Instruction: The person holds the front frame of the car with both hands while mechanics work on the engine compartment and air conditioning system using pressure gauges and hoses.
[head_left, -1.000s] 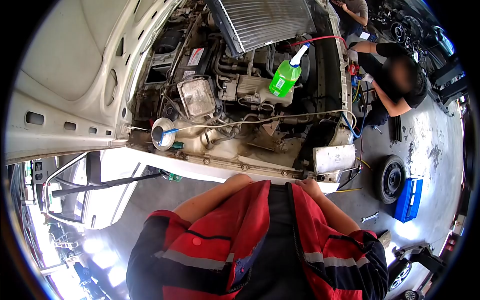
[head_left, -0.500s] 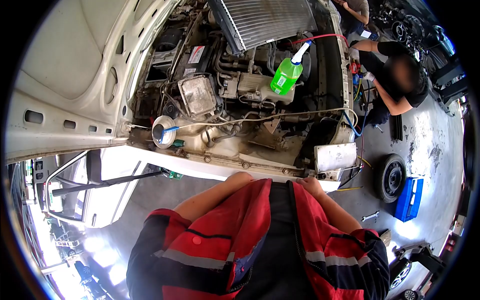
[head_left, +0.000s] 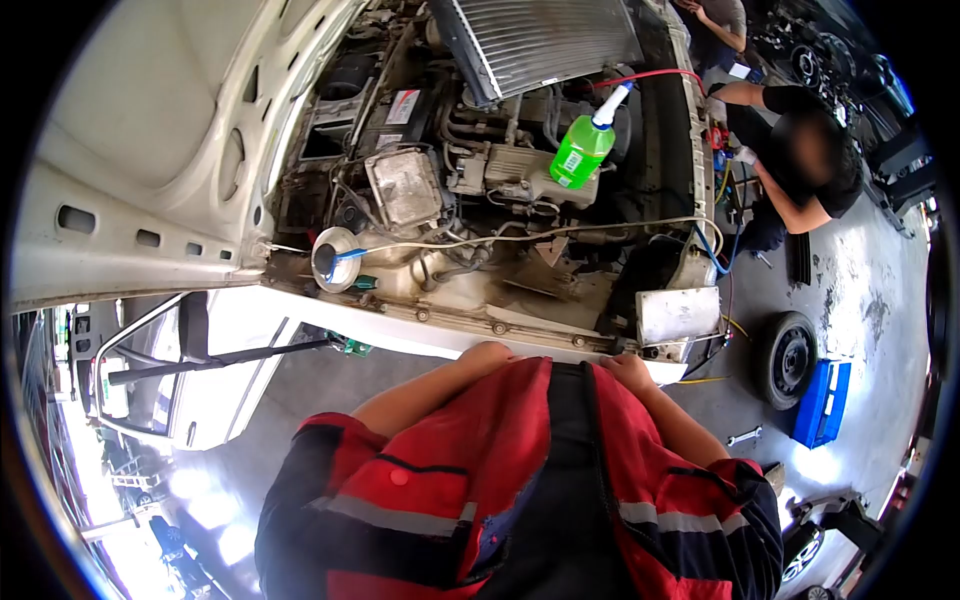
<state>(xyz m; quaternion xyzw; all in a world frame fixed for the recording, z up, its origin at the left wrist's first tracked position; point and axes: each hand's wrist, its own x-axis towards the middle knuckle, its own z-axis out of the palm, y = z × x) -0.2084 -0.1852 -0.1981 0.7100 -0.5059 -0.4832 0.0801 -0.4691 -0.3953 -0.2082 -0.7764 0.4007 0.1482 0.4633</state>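
My left hand (head_left: 487, 357) rests at the outer edge of the car's white fender (head_left: 400, 335), close against the front of my red jacket (head_left: 430, 480). To its right, my right hand (head_left: 627, 372) is at the same edge, below a pale rectangular box (head_left: 678, 315). The fingers of both hands are mostly hidden, so I cannot see whether they hold anything. Beyond the fender, in the open engine bay, a spray bottle of green liquid (head_left: 582, 152) stands on the engine (head_left: 510, 172). A white funnel-like cup (head_left: 336, 250) with a blue piece sits at the left.
A finned radiator (head_left: 550, 40) lies across the far side of the bay. The raised hood (head_left: 130, 130) fills the left. A co-worker (head_left: 810, 155) crouches at the right, near a loose wheel (head_left: 785, 360), a blue crate (head_left: 823, 402) and a wrench (head_left: 744, 437) on the floor.
The view has shifted slightly, so the car and floor items appear a little further right. My hands stay at the fender edge. The bottle and radiator have not moved on the car.
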